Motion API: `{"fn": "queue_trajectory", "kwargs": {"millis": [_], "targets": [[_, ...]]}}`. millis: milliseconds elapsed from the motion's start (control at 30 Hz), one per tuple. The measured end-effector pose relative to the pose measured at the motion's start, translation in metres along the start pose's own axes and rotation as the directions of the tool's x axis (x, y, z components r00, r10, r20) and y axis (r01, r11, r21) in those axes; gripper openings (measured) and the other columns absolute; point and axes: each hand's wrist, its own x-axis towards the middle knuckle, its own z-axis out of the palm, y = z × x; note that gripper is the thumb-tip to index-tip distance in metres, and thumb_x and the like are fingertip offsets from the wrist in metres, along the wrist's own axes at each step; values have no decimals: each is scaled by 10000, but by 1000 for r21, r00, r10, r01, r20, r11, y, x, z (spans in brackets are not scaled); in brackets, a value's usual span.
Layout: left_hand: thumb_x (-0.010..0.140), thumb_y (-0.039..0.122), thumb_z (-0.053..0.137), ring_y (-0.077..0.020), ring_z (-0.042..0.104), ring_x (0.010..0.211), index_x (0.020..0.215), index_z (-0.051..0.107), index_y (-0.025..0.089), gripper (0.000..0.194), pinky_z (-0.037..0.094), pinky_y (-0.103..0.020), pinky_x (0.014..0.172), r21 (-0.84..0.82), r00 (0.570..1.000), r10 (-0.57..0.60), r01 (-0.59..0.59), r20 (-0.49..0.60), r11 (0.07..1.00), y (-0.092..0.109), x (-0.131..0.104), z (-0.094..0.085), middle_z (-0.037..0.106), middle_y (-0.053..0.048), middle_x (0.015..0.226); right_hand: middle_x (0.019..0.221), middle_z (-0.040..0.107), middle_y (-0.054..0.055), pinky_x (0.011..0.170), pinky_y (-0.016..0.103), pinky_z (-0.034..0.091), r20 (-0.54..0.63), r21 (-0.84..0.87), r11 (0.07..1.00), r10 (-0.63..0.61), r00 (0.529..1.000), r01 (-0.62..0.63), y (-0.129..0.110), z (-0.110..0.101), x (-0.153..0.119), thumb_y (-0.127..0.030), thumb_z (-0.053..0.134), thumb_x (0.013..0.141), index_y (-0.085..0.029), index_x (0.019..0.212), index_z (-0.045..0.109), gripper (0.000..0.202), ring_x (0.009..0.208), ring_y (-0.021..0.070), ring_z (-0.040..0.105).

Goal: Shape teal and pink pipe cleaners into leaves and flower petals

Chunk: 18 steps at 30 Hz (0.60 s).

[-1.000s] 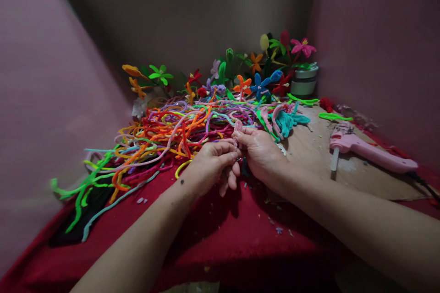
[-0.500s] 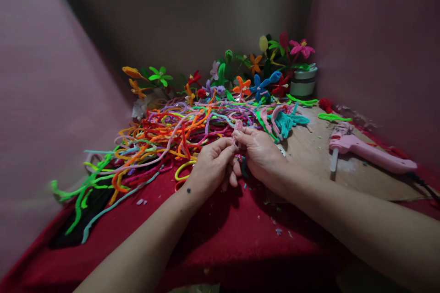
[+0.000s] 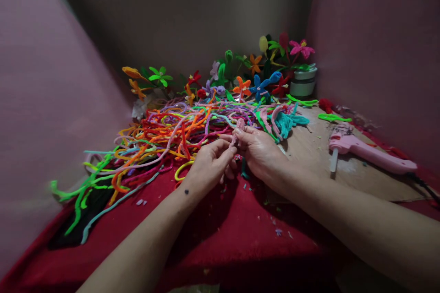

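A small pink fuzzy piece is pinched between my two hands, its looped top sticking up above the fingertips. My left hand grips its lower end between thumb and fingers. Higher up, the thumb and index finger of my right hand close on it. Just behind the hands spreads a tangled heap of coloured pipe cleaners. A teal bundle and pink curved strips lie beyond my right hand.
A pink glue gun rests on a brown board at the right, its cord running off right. Pipe-cleaner flowers and a white pot stand at the back. A dark flat object lies left on the red cloth.
My left hand has shifted slightly left and its fingers have changed position. The pink piece has moved a little to the right, with my right hand still pinching it.
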Motion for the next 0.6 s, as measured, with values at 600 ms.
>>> {"fn": "queue_trajectory", "kwargs": {"millis": [600], "targets": [[759, 389, 577, -69, 502, 398, 712, 553, 131, 264, 340, -155, 352, -33, 990, -39, 44, 134, 998, 0, -1, -6, 566, 12, 540, 620, 619, 18, 518, 260, 436, 8, -47, 999, 15, 1000, -14, -5, -1, -1, -219, 629, 675, -162, 682, 551, 96, 508, 114, 539]]}}
